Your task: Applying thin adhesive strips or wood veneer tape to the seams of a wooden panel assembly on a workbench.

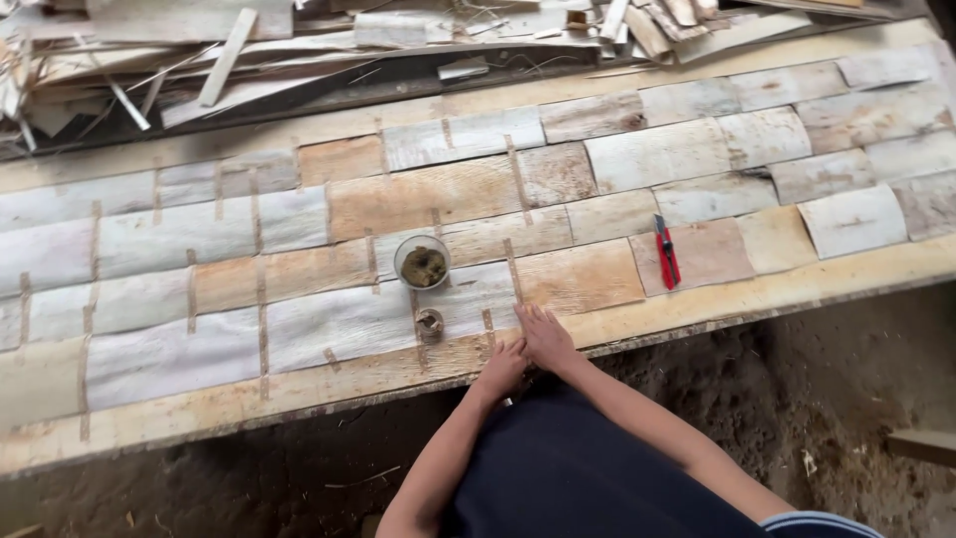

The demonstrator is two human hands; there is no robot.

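A long wooden board (697, 299) is covered with pale sheets of thin wood veneer (329, 324), joined by strips of brown tape. My left hand (501, 368) rests with curled fingers at the board's near edge. My right hand (543, 334) lies flat beside it, fingers spread, pressing on the seam between two sheets. A small roll of brown tape (430, 323) stands just left of my hands. Behind the roll sits a round clear cup (422, 261) with a dark lump inside. A red utility knife (666, 251) lies further right on the veneer.
Loose veneer scraps and strips (299, 60) are piled behind the board along the top. Bare earth floor (827, 379) lies below the board's near edge. My dark clothing (568, 468) fills the bottom middle.
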